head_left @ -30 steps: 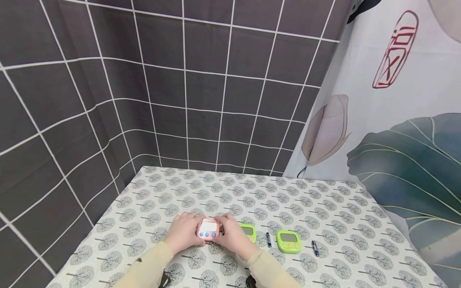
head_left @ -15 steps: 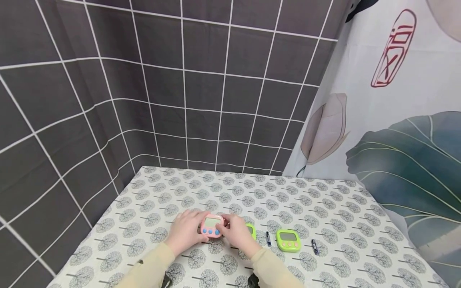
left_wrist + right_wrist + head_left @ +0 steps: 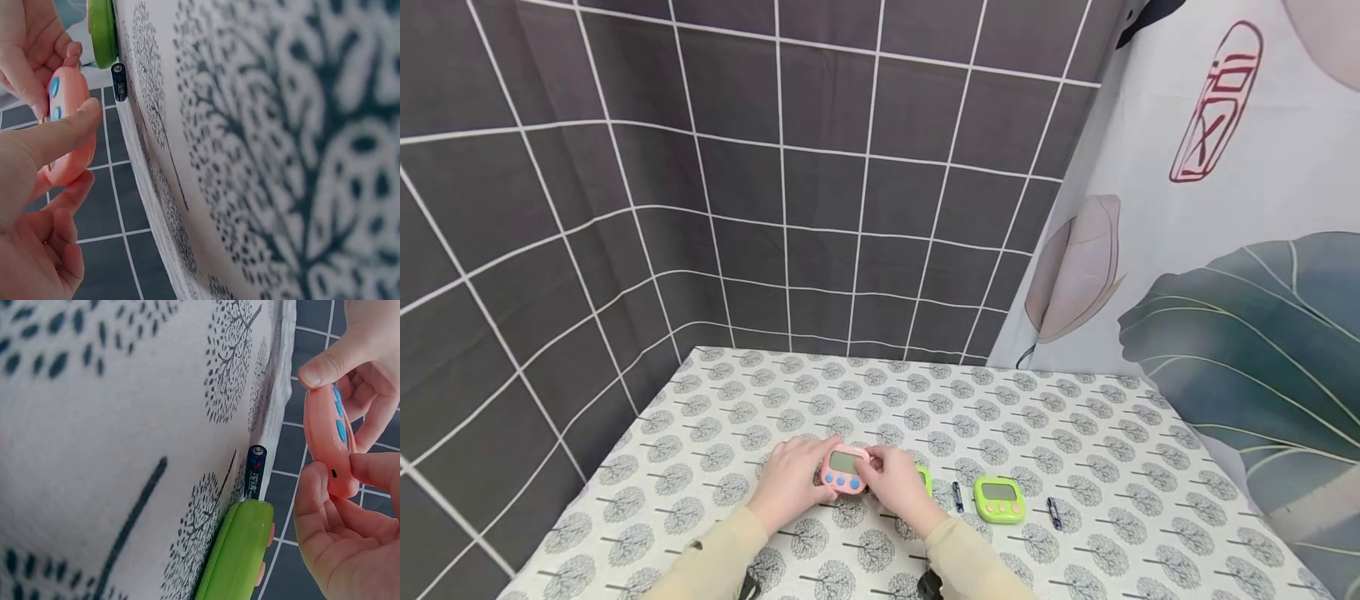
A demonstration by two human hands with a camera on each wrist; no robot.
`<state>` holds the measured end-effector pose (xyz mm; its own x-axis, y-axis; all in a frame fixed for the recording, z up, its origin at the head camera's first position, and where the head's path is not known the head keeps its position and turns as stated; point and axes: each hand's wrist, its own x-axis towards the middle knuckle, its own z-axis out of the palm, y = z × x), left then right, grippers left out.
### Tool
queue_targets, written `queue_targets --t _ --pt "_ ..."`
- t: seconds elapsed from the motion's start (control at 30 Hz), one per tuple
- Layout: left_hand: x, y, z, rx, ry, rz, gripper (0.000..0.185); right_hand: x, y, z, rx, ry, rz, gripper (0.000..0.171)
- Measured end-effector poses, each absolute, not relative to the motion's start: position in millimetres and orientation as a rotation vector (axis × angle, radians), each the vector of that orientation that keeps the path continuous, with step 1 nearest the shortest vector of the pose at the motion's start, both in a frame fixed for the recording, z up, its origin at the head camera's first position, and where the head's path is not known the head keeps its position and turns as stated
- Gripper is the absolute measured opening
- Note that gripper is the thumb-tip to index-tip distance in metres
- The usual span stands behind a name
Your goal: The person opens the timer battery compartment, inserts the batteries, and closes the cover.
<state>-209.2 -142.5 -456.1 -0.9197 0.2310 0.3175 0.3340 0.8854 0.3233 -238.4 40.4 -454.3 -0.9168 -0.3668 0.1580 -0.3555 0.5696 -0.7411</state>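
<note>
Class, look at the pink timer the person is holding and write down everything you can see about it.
The pink timer is a small, rounded, smooth case that looks like plastic. Its face has a pale greenish screen above a row of three blue buttons. It is lifted off the patterned tablecloth, face tilted up toward the person. The left hand grips its left side and the right hand its right, thumbs on the front. In the right wrist view it is seen edge-on, slim, with a small dark slot in the rim.

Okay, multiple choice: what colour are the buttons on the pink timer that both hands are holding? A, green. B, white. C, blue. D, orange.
C: the pink timer, held between the left hand and the right hand, shows a row of blue buttons below its screen, also visible in the right wrist view.
</note>
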Motion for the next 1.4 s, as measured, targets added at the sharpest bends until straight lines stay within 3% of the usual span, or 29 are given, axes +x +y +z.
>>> queue_targets --t 0.67,1.03,1.23,1.4 --pt "-209 -141 -457 -0.288 -2.790 -0.742 0.072 -239 44 -447 -0.549 2.756 -1.466 0.030" --pt "-208 -141 -455 -0.301 -2.816 -1.045 0.054 -238 44 -449 -0.555 2.741 -1.540 0.027" --pt "-208 -138 -451 -0.119 -2.841 -1.228 0.046 -236 45 -449 -0.595 2.779 -1.524 0.026" --pt "-208 -137 -446 0.084 -2.845 -1.275 0.054 -231 42 -447 -0.710 2.871 -1.457 0.021"
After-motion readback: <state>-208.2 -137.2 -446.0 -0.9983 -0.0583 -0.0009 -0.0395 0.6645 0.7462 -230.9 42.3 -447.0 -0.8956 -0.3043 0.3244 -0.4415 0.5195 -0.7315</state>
